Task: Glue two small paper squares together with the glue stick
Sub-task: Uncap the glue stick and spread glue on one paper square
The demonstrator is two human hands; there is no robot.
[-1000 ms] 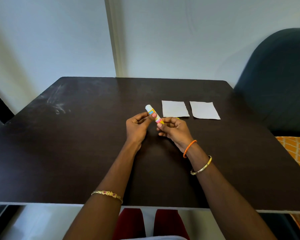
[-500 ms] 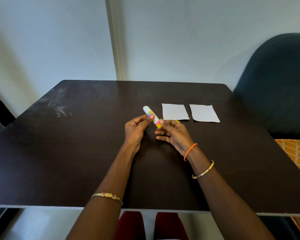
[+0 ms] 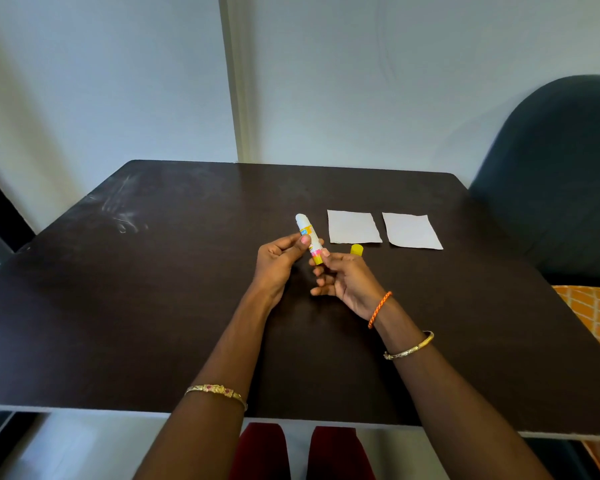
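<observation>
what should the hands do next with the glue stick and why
Probably bring the glue stick over to the nearer paper square and rub its white tip on it. The yellow cap already lies on the table, the left hand holds the barrel, the right hand pinches its yellow base, and both squares, including the farther one, lie flat and apart.

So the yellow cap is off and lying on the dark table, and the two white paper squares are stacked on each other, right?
Not stacked: the head view shows the left white paper square and right white paper square side by side, apart. The yellow cap does lie on the dark table.
</observation>
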